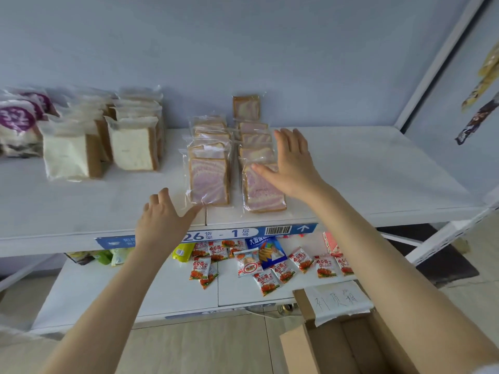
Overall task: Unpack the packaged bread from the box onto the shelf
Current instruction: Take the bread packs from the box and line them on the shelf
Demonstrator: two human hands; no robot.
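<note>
Two rows of purple-swirl packaged bread stand on the white shelf (364, 171): a left row (209, 182) and a right row (263, 190), with one more pack (246, 107) leaning on the back wall. My right hand (291, 163) is open, fingers spread, its thumb touching the front pack of the right row. My left hand (162, 220) is open at the shelf's front edge, its thumb tip just at the lower corner of the left row's front pack. The cardboard box (334, 344) sits low at the right; what it holds is not visible.
White sliced bread packs (132, 147) and purple-labelled bags (19, 125) fill the shelf's left part. A lower shelf (108, 287) holds several small red snack packets (280, 268). A white upright post (437, 63) stands at the right, with packets hanging beyond it.
</note>
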